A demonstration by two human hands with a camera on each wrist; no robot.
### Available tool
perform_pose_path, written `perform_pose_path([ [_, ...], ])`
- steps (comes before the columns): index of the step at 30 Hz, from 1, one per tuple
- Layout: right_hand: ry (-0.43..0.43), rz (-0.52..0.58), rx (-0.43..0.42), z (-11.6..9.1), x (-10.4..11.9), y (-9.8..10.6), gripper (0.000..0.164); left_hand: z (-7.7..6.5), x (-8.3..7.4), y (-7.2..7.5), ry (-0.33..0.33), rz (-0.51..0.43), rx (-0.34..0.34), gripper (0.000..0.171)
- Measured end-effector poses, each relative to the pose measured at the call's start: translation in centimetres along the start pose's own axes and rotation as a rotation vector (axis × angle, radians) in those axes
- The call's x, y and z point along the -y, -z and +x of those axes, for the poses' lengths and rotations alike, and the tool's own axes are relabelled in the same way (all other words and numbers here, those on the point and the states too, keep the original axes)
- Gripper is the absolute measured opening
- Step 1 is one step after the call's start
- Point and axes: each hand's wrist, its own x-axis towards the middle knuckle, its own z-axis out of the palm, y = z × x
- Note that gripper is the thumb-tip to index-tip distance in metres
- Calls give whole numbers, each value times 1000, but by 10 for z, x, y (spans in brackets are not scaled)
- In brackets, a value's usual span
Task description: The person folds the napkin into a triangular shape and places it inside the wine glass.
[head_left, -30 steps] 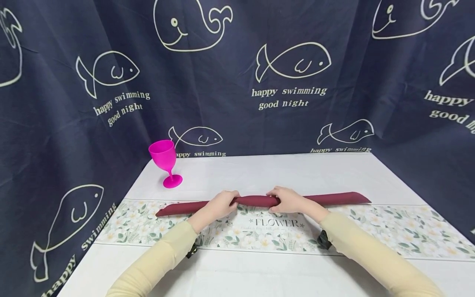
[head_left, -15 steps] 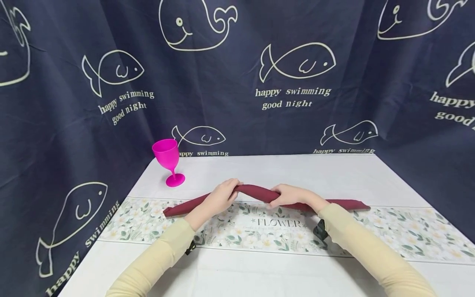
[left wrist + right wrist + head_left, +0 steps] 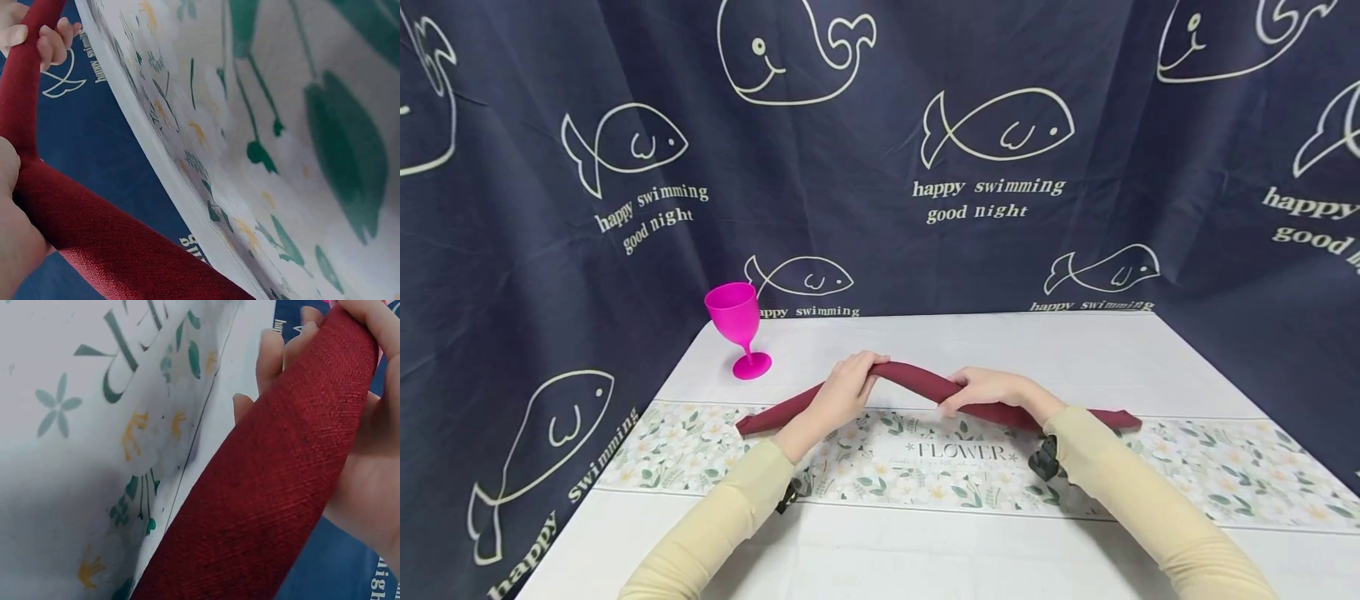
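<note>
A long dark red cloth [image 3: 917, 380], rolled into a tube, is bent into a low arch with its middle raised above the table. My left hand [image 3: 841, 392] grips it at the top of the arch. Lower down on the right, my right hand [image 3: 992, 390] holds the roll between thumb and fingers. Both ends of the cloth hang low over the floral strip. The right wrist view shows the woven cloth [image 3: 269, 469] lying across the palm, fingers [image 3: 270, 359] behind it. In the left wrist view the cloth [image 3: 119, 231] bends sharply beside my left hand [image 3: 19, 244].
A bright pink goblet [image 3: 735, 315] stands upright at the back left of the white table [image 3: 985, 342]. A floral strip [image 3: 917, 483] printed "FLOWER" runs across the table. Dark blue curtains [image 3: 865, 183] with fish drawings close off the back and sides.
The rolled cloth has gone from nearly straight to arched. My left hand has lifted its part upward; my right hand has risen slightly. The ends of the roll have drawn inward.
</note>
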Motion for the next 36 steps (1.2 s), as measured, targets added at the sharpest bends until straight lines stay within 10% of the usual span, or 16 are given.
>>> perform_pose_path([
  [11,72,89,-131,-9,15,8,28,5,2,-6,171,-171,-67,25],
  [36,226,371,-430,-23,67,30,25,24,-13,-8,152,-269,-251,13],
])
